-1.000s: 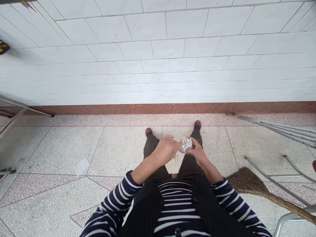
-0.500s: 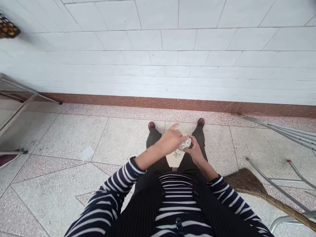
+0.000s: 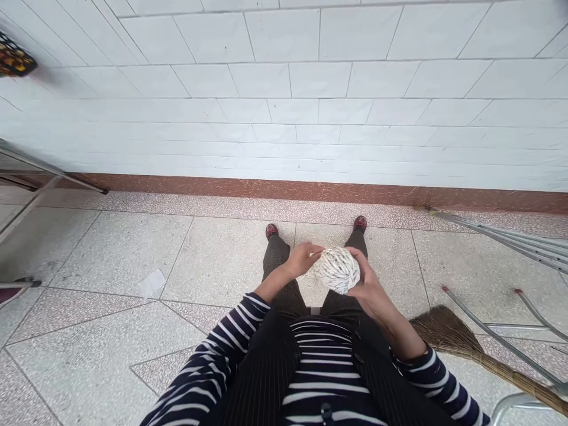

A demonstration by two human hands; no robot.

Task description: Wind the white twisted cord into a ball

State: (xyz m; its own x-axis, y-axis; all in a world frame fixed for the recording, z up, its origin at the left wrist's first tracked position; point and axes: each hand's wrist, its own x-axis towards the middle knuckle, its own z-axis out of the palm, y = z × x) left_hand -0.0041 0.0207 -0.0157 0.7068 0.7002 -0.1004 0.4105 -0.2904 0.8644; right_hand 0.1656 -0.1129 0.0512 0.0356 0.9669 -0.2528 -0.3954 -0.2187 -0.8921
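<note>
A ball of white yarn (image 3: 338, 270) with dark flecks is in front of my body, above the gap between my legs. My right hand (image 3: 366, 281) is curled around its right side, thumb below and fingers above. At the ball's upper left edge, the fingertips of my left hand (image 3: 305, 259) are pinched together on the yarn. How the strand runs between those fingers is too fine to see.
A straw broom (image 3: 444, 328) lies on the floor at right, by a metal-legged stool (image 3: 492, 325). Folded metal poles (image 3: 501, 234) lean near the wall. A metal frame (image 3: 57, 171) stands at left, and a white paper (image 3: 152, 283) lies on the floor.
The ball has come nearer the camera and looks larger. My left hand has moved from over the ball to its left side, while my right hand has risen with it.
</note>
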